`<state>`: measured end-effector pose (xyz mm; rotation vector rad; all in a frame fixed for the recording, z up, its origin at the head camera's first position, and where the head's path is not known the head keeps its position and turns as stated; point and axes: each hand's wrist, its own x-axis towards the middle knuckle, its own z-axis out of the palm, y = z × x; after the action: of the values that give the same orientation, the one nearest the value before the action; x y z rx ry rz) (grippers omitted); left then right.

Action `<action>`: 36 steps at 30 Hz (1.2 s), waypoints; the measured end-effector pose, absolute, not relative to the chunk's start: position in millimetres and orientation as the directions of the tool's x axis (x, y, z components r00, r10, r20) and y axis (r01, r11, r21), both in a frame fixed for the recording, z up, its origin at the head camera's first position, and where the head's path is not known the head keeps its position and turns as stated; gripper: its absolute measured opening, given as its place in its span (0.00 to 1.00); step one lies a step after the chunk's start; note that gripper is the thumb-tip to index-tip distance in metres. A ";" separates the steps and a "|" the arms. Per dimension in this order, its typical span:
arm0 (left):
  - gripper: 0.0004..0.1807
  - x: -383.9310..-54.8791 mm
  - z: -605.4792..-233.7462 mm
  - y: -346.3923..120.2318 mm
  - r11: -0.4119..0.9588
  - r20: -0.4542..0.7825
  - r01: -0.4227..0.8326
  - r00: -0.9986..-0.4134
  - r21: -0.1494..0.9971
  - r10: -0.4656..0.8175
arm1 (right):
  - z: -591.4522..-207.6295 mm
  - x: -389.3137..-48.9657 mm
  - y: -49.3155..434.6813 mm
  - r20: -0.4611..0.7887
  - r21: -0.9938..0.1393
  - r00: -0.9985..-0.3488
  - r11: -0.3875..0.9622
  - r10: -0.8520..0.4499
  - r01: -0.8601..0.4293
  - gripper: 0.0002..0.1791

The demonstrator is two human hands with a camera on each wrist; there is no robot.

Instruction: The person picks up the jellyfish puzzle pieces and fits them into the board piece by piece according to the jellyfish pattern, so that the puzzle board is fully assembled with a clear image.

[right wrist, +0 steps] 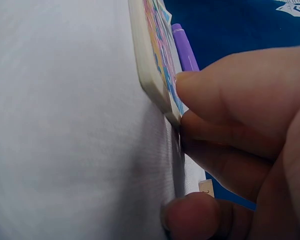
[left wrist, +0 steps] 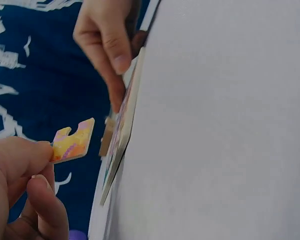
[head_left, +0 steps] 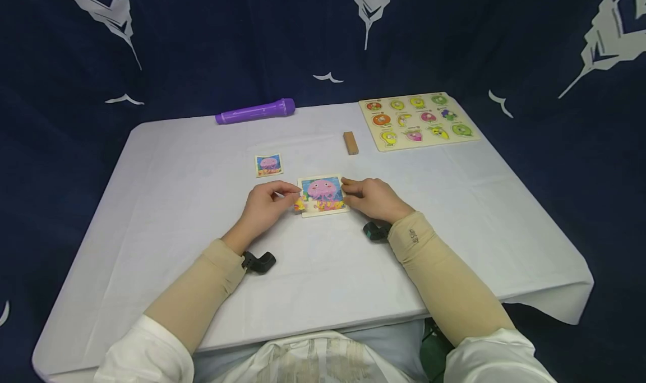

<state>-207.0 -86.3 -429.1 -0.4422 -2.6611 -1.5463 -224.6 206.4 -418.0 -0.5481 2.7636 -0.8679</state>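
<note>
My left hand (head_left: 266,204) pinches a small yellow jigsaw piece (left wrist: 74,144) between thumb and fingertips, just off the left edge of a square jigsaw puzzle board (head_left: 321,190). The piece has a rounded notch in one side and orange and purple marks. A pink jellyfish over a blue sea shows on the board, with a pale gap at its lower left. My right hand (head_left: 375,198) grips the board's right edge; in the right wrist view its thumb (right wrist: 192,87) lies at the top face and the fingers bend at the side.
A small jellyfish picture card (head_left: 268,165) lies behind my left hand. Further back are a purple microphone-shaped tube (head_left: 256,112), a brown wooden block (head_left: 350,143) and a fruit peg board (head_left: 409,111) at the right. A white cloth covers the table (head_left: 313,282).
</note>
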 end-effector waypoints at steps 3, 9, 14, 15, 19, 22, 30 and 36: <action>0.06 -210.6 -427.9 -76.8 0.488 0.157 0.274 -0.951 0.829 0.266 | -416.8 -224.7 206.7 -0.068 -0.578 -0.914 0.762 -0.400 -0.290 0.23; 0.06 -211.4 -426.9 -65.2 0.539 0.122 0.272 -0.947 0.797 0.298 | -415.9 -225.4 204.5 -0.057 -0.588 -0.905 0.747 -0.421 -0.310 0.23; 0.06 -211.7 -430.0 -63.7 0.576 0.140 0.281 -0.951 0.767 0.277 | -415.2 -225.0 202.7 -0.051 -0.584 -0.907 0.749 -0.417 -0.312 0.23; 0.06 -212.0 -430.6 -63.7 0.581 0.145 0.283 -0.951 0.763 0.274 | -415.0 -224.8 202.4 -0.051 -0.584 -0.909 0.751 -0.415 -0.310 0.23; 0.08 -212.6 -432.4 -63.3 0.598 0.144 0.297 -0.946 0.744 0.290 | -415.4 -224.0 202.5 -0.057 -0.582 -0.912 0.756 -0.406 -0.300 0.23; 0.09 -212.4 -432.5 -61.8 0.639 0.142 0.314 -0.941 0.702 0.306 | -415.3 -223.3 203.2 -0.063 -0.581 -0.913 0.758 -0.404 -0.296 0.23; 0.08 -213.6 -434.7 -59.5 0.680 0.154 0.340 -0.935 0.650 0.319 | -416.5 -223.7 204.4 -0.056 -0.575 -0.911 0.759 -0.409 -0.306 0.24; 0.07 -214.1 -437.0 -60.1 0.687 0.166 0.346 -0.934 0.639 0.316 | -418.4 -224.7 203.7 -0.054 -0.576 -0.912 0.758 -0.407 -0.305 0.24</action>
<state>-214.1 -60.1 -437.0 -0.5587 -2.8467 -1.0912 -224.7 203.7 -418.4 -0.5679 2.7783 -0.8655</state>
